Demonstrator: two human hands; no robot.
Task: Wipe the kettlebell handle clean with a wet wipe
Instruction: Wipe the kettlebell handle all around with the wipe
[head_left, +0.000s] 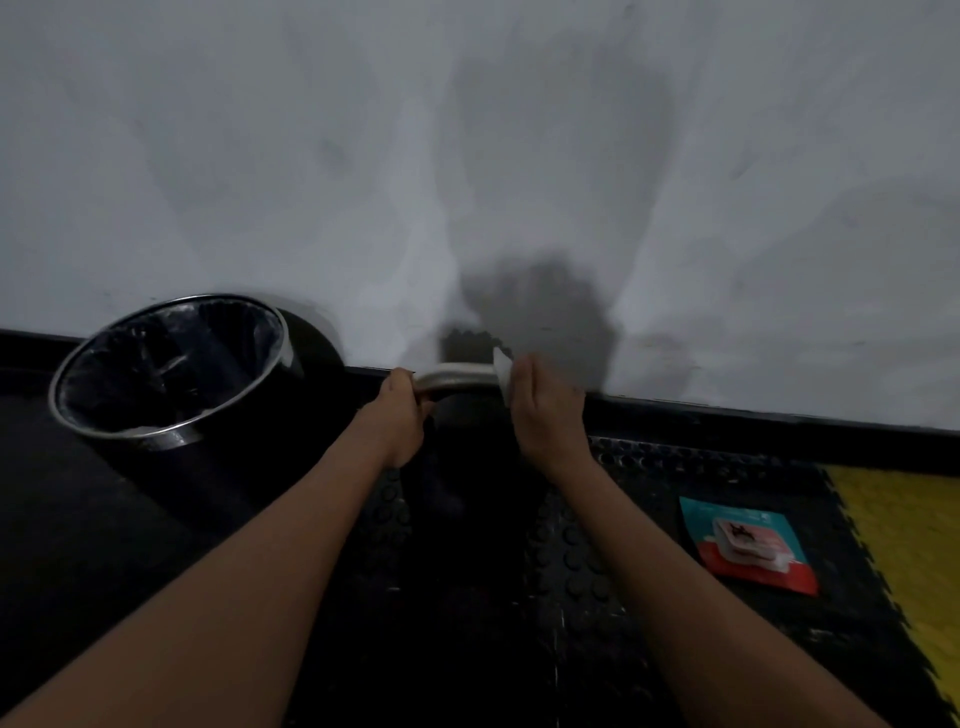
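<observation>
A dark kettlebell (467, 415) stands on the black studded floor mat close to the wall. Its pale metal handle (457, 375) arches across the top. My left hand (402, 415) grips the left end of the handle. My right hand (543, 408) holds a white wet wipe (502, 371) wrapped against the right end of the handle. The kettlebell's body is mostly lost in shadow between my wrists.
A round bin (171, 366) with a metal rim and black liner stands at the left by the wall. A teal and red wet wipe pack (748, 543) lies on the mat at the right. A yellow mat tile (909, 561) borders the far right. The white wall (467, 156) rises just behind.
</observation>
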